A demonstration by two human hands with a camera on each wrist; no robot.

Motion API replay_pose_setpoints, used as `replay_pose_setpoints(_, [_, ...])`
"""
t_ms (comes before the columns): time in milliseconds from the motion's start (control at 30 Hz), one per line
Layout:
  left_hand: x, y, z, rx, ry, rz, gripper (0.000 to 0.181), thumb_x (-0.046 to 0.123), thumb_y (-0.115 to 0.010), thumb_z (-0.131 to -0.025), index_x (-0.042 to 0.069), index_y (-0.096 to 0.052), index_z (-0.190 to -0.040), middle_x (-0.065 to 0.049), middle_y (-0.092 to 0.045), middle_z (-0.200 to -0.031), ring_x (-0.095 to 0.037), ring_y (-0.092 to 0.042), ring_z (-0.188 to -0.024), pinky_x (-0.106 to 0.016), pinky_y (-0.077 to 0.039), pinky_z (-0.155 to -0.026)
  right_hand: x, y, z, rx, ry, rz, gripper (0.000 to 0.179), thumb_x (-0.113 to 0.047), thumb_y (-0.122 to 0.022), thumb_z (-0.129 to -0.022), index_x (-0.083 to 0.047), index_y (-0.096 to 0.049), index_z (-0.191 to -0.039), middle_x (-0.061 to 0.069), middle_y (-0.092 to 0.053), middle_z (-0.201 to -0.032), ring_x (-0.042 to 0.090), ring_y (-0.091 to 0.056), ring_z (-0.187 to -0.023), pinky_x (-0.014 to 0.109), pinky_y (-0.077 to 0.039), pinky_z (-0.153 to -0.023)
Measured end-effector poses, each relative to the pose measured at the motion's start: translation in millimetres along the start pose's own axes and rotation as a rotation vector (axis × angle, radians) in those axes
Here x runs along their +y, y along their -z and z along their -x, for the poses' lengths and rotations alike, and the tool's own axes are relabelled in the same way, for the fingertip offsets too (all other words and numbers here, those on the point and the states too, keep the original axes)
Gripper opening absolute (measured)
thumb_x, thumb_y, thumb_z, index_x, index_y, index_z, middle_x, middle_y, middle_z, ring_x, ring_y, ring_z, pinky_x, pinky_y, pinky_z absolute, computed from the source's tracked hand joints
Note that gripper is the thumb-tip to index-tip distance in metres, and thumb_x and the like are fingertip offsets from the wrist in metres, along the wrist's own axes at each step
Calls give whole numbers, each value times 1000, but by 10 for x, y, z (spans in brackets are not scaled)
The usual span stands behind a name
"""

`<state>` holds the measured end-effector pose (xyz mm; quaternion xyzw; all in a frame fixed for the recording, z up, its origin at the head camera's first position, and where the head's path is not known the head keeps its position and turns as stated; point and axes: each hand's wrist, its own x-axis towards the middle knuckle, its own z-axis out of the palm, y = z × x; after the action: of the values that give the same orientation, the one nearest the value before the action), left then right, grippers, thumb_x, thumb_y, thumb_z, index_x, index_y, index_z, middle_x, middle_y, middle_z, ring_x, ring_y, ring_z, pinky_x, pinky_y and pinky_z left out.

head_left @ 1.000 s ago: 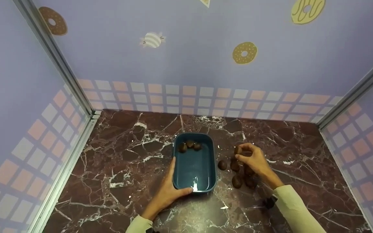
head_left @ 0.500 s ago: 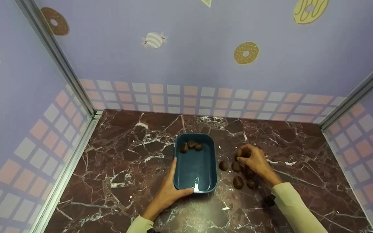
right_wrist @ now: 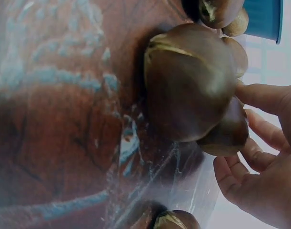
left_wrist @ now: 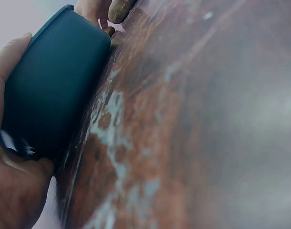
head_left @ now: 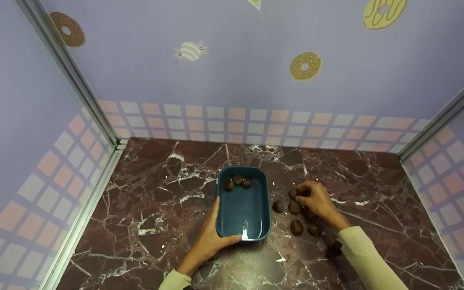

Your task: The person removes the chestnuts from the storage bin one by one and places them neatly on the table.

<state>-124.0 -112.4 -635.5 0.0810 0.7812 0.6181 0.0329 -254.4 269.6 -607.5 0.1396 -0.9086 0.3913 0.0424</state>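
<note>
In the head view, my left hand (head_left: 210, 237) grips the near left corner of a teal rectangular dish (head_left: 243, 213), thumb over the near rim and fingers along the left side. Three brown chestnuts (head_left: 237, 180) lie grouped at the dish's far end. To the right of the dish, my right hand (head_left: 316, 200) reaches over a loose group of chestnuts (head_left: 296, 227), thumb and fingertips pinching one chestnut (head_left: 293, 194). Large in the right wrist view, a chestnut with a split shell (right_wrist: 190, 83) partly hides what the fingertips hold.
Dark red marble with white veins forms the tabletop (head_left: 167, 181). A lilac patterned panel (head_left: 240, 72) stands behind it, with side panels (head_left: 18, 181) at left and right joined by metal strips.
My right fingertips have come slightly down and toward me, with the chestnut between them showing lower. My left hand and the dish stay in place.
</note>
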Motion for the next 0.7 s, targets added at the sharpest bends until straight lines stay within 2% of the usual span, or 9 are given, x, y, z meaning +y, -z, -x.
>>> replay_pose_setpoints(133, [-6,-3,4,3,1,2,141,40,-102,-77,25,-7,-180,-20,-12,-183,-44,-15,-167,-68,-14,-131,-76,25,15,12,12,-25,26,3,-88,-88,4,-79,-113,19,-80,-110,41,-74,-106,59,-57,-99])
replay_pose_setpoints(300, [-19,-1,-3,-2,1,4,138,36,-102,-79,26,-7,-180,-19,-11,-183,-44,-13,-167,-69,-14,-131,-269,48,34,-18,24,-106,30,-5,-89,-94,4,-77,-120,22,-75,-120,46,-73,-113,63,-58,-101])
replay_pose_setpoints(400, [-18,-1,-4,-3,2,5,137,35,-101,-80,26,-8,-180,-19,-11,-183,-43,-13,-168,-69,-14,-132,-393,34,24,-36,78,-144,29,-4,-87,-95,5,-77,-120,22,-74,-119,50,-72,-112,65,-59,-98])
replay_pose_setpoints(500, [-15,-4,-2,2,2,4,137,35,-102,-79,26,-9,-180,-19,-12,-183,-42,-13,-168,-68,-14,-132,-514,3,8,-46,140,-138,28,-6,-88,-94,3,-78,-119,17,-75,-116,46,-72,-108,62,-60,-96])
replay_pose_setpoints(600, [-11,-6,0,4,-8,4,137,34,-102,-79,25,-9,-180,-19,-12,-183,-42,-14,-167,-67,-15,-132,-623,-36,-8,-57,182,-106,28,-10,-90,-93,-2,-80,-118,11,-76,-115,37,-70,-102,55,-60,-91])
replay_pose_setpoints(700, [-13,-6,1,4,-15,10,138,34,-102,-79,23,-9,-180,-19,-12,-183,-42,-14,-167,-67,-14,-132,-706,-82,-27,-87,195,-113,28,-11,-90,-93,-5,-80,-119,13,-76,-116,35,-71,-102,55,-61,-90])
